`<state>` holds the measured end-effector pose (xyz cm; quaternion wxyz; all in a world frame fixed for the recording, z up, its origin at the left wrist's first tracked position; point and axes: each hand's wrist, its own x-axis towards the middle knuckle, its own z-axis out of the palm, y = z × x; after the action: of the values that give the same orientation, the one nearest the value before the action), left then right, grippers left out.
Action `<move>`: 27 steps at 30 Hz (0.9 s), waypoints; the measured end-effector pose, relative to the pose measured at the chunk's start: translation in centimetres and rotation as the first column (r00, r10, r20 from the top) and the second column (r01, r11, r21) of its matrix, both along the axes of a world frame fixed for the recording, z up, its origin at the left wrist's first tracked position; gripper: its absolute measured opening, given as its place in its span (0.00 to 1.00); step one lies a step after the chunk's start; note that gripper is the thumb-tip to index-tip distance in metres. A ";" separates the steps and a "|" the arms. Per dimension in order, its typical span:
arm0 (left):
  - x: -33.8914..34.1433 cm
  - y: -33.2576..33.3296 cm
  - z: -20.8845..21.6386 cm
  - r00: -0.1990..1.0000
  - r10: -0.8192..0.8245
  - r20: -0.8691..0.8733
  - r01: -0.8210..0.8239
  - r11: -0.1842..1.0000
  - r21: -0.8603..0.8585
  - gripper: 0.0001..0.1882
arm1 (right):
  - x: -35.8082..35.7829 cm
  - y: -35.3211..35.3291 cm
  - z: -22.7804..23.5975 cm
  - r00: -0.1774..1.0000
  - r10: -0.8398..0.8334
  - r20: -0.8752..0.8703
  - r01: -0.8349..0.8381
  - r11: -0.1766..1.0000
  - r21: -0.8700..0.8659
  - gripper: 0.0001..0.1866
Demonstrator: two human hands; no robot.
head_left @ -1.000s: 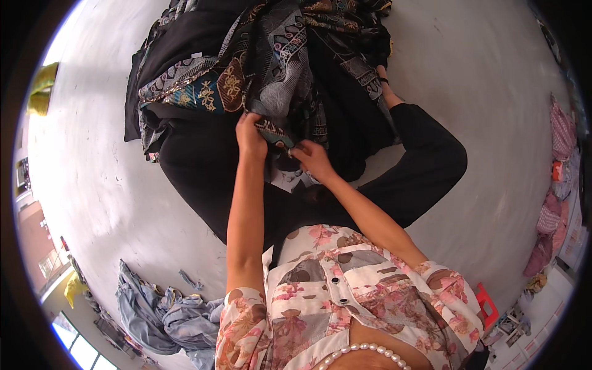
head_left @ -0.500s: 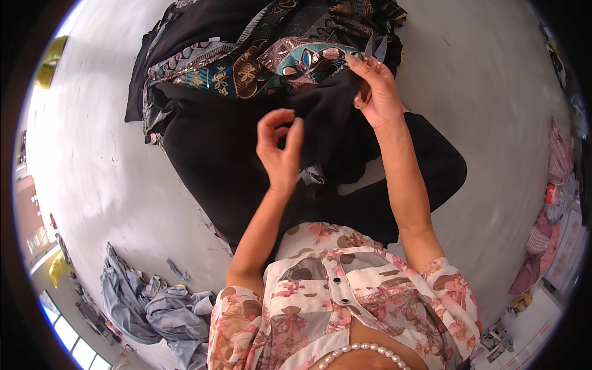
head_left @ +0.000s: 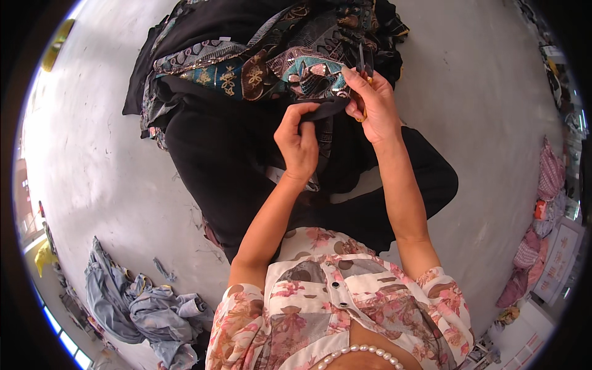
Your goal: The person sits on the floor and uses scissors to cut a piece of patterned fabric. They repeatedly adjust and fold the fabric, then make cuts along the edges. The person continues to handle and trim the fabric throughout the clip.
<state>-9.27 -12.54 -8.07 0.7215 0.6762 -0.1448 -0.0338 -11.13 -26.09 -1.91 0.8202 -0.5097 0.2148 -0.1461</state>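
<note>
Two hands at one dark garment, the left now gripping a strip that it lacked half a second ago.
The bent fingers of the left hand, then free of cloth, have shifted nearer the right hand and grip a narrow black fabric strip stretching between both. The right fingers curl around one pair of yellow-handled metal scissors, blades pointing beyond the knuckles; thumb and forefinger seem to pinch the cloth, though the contact is partly hidden. The black garment with teal, brown and gold sequined patterning lies just beyond the left fingertips. Farther left of them is one small white tag, too small to read; well behind them, one crumpled grey-blue cloth heap.
</note>
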 end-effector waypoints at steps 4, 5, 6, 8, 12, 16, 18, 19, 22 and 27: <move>0.8 2.3 0.9 0.965 -0.202 -0.169 0.194 0.979 -0.061 0.10 | 0.2 0.1 -0.1 0.999 0.048 -0.021 -0.049 0.998 -0.039 0.11; 0.9 2.6 1.4 0.954 -0.253 -0.162 0.247 0.967 -0.054 0.10 | 0.4 0.1 -0.2 0.998 0.059 -0.030 -0.060 0.997 -0.053 0.11; 0.8 2.3 1.6 0.976 -0.216 -0.036 0.216 0.976 -0.003 0.12 | 0.6 0.2 -0.2 0.997 0.063 -0.037 -0.065 0.995 -0.078 0.11; 0.8 2.0 3.0 0.971 -0.181 0.157 0.150 0.970 0.190 0.15 | 1.0 0.5 -0.3 0.996 0.070 -0.054 -0.077 0.988 -0.133 0.11; 1.4 2.8 2.3 0.947 -0.271 -0.175 0.276 0.961 0.009 0.14 | 1.7 1.3 -0.1 0.992 0.124 -0.032 -0.128 0.958 -0.258 0.12; 2.4 4.1 2.9 0.700 -0.425 -0.574 0.177 0.882 -0.437 0.16 | 2.1 1.1 0.1 0.988 0.152 -0.034 -0.155 0.968 -0.198 0.14; 2.3 4.3 3.0 0.663 -0.343 -0.666 0.048 0.906 -0.420 0.17 | 2.0 0.9 -0.5 0.985 0.170 -0.036 -0.174 0.960 -0.217 0.13; 2.4 4.3 2.7 0.636 -0.342 -0.692 0.010 0.900 -0.436 0.16 | 1.9 0.9 -0.7 0.983 0.178 -0.040 -0.183 0.957 -0.226 0.12; 3.2 4.7 1.3 0.582 -0.469 -0.664 0.012 0.822 -0.570 0.18 | 1.7 1.1 -0.9 0.984 0.175 -0.018 -0.175 0.960 -0.220 0.12; 3.7 4.7 1.8 0.628 -0.470 -0.620 0.108 0.842 -0.529 0.16 | 1.4 2.1 -0.7 0.974 0.116 0.192 0.006 0.841 -0.541 0.12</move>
<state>-5.59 -7.83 -6.28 0.8358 0.3889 0.0411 -0.3853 -9.73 -24.01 -2.56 0.6666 -0.7061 0.0594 -0.2315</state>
